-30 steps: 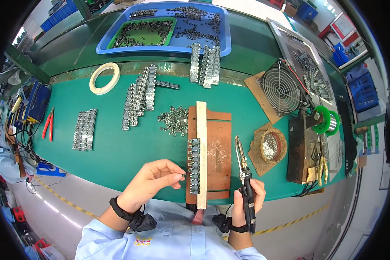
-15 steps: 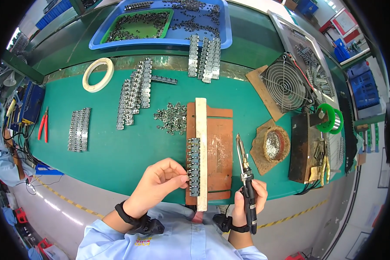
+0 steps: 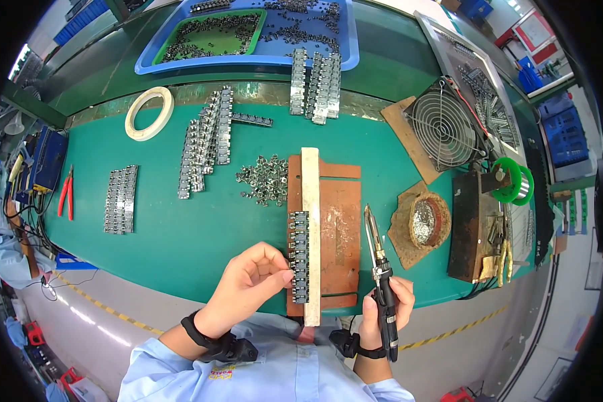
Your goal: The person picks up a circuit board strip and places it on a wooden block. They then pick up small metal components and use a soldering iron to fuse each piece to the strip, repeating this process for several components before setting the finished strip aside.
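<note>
A strip of small circuit boards lies lengthwise along the left side of a pale bar on a brown board. My left hand is at the strip's left edge, thumb and forefinger pinched together. What sits between those fingertips, if anything, is too small to make out. To the right of the board, my right hand grips a black soldering iron, its tip pointing up and away from me, apart from the strip. Beyond my left hand is a pile of small metal parts.
Stacked board strips lie farther back, with another group at left near red-handled pliers. A tape roll and blue tray are behind. On the right are a fan, round pot and solder spool.
The view has shifted very slightly. Both hands, the soldering iron and the board strip keep nearly the same places.
</note>
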